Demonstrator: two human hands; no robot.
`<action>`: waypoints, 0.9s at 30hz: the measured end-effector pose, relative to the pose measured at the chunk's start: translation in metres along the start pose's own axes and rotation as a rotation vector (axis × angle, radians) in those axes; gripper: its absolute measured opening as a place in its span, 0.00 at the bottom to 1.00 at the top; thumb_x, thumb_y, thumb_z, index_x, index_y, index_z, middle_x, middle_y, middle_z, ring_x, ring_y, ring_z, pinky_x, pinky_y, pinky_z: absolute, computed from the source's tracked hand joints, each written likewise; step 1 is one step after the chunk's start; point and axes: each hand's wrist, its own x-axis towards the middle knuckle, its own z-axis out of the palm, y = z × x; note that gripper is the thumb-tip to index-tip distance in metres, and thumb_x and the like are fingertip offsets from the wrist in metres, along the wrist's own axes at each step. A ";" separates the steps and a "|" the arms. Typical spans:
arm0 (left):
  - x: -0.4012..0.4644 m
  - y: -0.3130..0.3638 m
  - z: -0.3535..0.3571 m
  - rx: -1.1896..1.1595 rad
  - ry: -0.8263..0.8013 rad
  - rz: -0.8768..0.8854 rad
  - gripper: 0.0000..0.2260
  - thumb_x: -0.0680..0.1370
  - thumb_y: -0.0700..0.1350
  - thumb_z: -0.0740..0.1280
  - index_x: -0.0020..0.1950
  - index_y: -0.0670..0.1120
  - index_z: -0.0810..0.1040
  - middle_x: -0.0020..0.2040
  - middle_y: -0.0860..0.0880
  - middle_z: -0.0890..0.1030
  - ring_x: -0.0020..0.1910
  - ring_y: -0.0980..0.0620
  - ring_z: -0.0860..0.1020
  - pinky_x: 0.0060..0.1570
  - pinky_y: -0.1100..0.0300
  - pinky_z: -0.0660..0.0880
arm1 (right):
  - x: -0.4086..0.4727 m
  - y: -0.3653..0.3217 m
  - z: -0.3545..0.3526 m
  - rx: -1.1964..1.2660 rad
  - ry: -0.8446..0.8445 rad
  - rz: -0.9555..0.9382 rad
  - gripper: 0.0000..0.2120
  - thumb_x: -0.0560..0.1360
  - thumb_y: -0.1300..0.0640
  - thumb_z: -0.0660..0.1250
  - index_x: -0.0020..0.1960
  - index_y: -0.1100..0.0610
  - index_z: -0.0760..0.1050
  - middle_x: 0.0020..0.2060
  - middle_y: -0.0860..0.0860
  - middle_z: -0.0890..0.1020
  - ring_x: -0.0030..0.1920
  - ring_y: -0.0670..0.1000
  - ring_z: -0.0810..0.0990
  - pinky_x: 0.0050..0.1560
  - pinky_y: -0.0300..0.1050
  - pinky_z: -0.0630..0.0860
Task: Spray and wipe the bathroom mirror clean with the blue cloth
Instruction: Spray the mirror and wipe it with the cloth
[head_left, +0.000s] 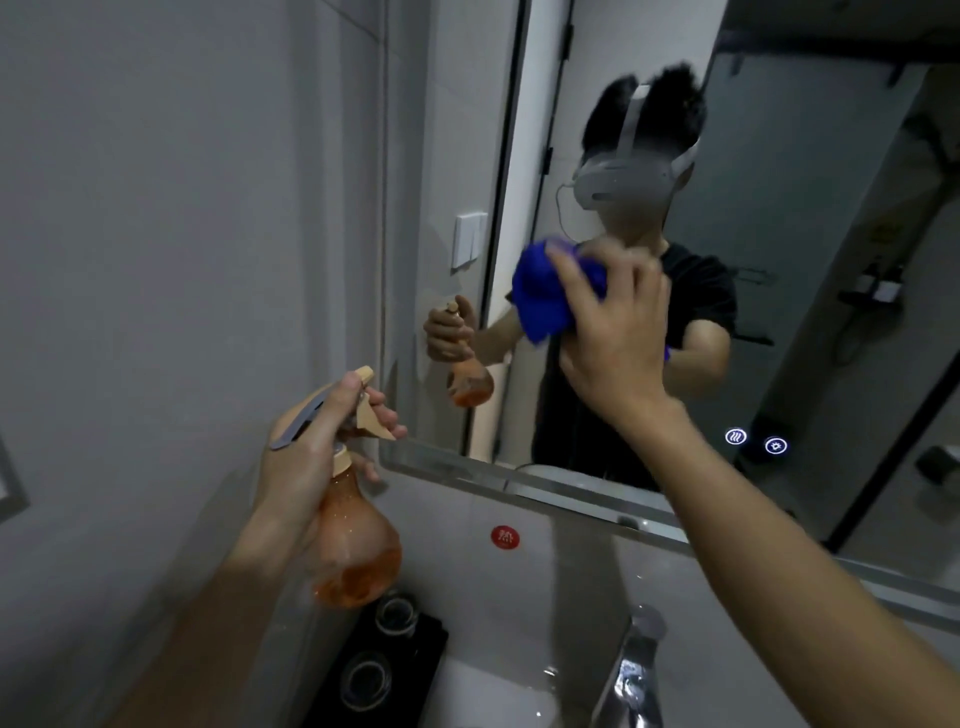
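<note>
The bathroom mirror fills the upper right, its bottom edge slanting down to the right. My right hand presses a bunched blue cloth flat against the glass near the mirror's left side. My left hand grips an orange, bulb-shaped spray bottle by its neck, fingers on the beige trigger, held below and left of the mirror. Part of the cloth is hidden behind my fingers. The mirror reflects a person with a headset and both hands.
A chrome tap rises at the bottom, over a white basin. A black tray with two glasses lies under the spray bottle. A white wall switch sits left of the mirror. Two lit touch icons glow on the glass.
</note>
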 end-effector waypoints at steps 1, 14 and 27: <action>0.001 0.001 0.000 -0.001 -0.002 0.005 0.16 0.79 0.54 0.66 0.48 0.41 0.82 0.42 0.39 0.83 0.46 0.37 0.84 0.25 0.58 0.75 | 0.023 -0.004 -0.004 -0.002 0.020 0.072 0.31 0.71 0.57 0.65 0.74 0.55 0.69 0.63 0.62 0.74 0.56 0.63 0.70 0.54 0.55 0.68; -0.014 0.005 -0.006 0.017 0.023 -0.015 0.19 0.73 0.58 0.68 0.46 0.41 0.82 0.40 0.40 0.84 0.45 0.37 0.84 0.27 0.56 0.77 | -0.149 -0.053 0.043 -0.032 -0.450 -0.550 0.23 0.76 0.56 0.60 0.70 0.52 0.72 0.60 0.56 0.76 0.50 0.59 0.73 0.52 0.56 0.65; -0.007 -0.001 -0.017 0.059 0.026 0.031 0.17 0.76 0.54 0.68 0.45 0.40 0.82 0.39 0.39 0.82 0.43 0.37 0.82 0.28 0.54 0.76 | 0.090 -0.079 0.024 -0.014 -0.065 0.099 0.32 0.72 0.52 0.63 0.76 0.48 0.62 0.66 0.61 0.72 0.61 0.67 0.71 0.57 0.61 0.68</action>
